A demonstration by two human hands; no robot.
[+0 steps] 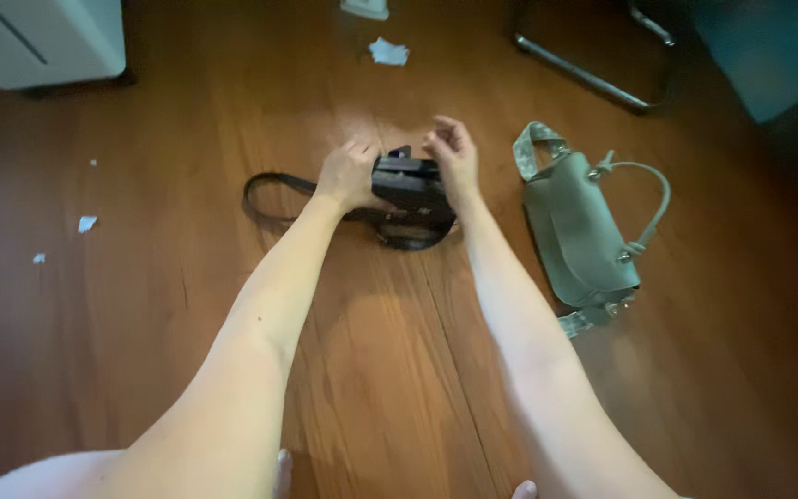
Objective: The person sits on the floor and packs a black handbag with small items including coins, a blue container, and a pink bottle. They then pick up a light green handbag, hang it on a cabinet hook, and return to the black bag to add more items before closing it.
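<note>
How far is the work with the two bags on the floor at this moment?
Looks done: the green bag lies closed on the wooden floor, untouched. In hand: the left hand and right hand press both sides of the black bag, its strap trailing left. Left: paper scraps lie scattered about.

Floor glossy brown wood planks; black bag smooth, leather-like, faint sheen; at its 3 o'clock, green bag matt, leather-like, with woven cloth strap.

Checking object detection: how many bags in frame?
2: a black bag between both hands at centre, and a green handbag lying to its right. None seem hidden.
</note>
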